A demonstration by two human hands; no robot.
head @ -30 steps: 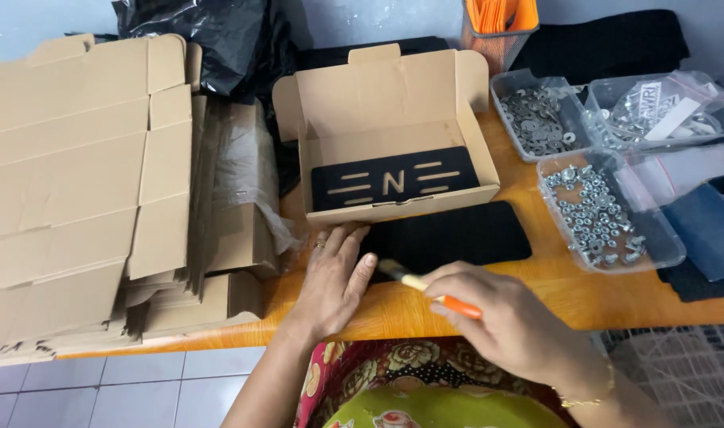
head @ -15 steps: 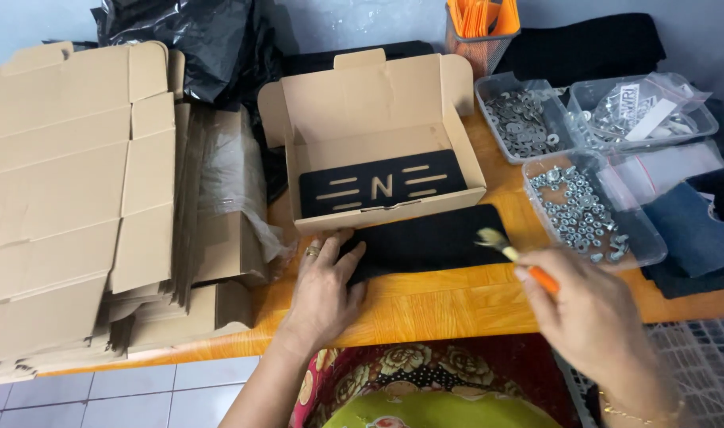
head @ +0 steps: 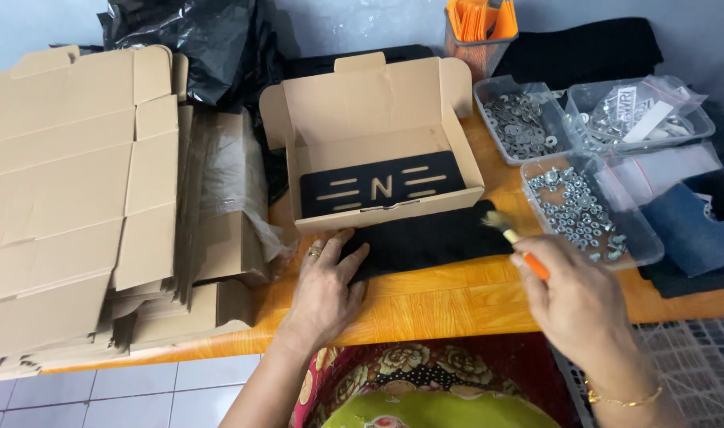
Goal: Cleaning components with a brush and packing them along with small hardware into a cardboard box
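Fingers of the left hand (head: 324,292) lie flat and unclenched on the near-left end of the black felt-like sheet (head: 437,238), pinning it to the orange counter (head: 433,301); flattened cardboard boxes (head: 68,198) are stacked well to their left. Just beyond those fingers stands the open cardboard box (head: 378,139) holding a black plate (head: 382,186). Fingers of the right hand (head: 580,305) clench a small orange-handled brush (head: 517,242), which has swung from mid-sheet out to its right edge, beside the tray of nuts (head: 584,210), so the sweeping stroke looks finished.
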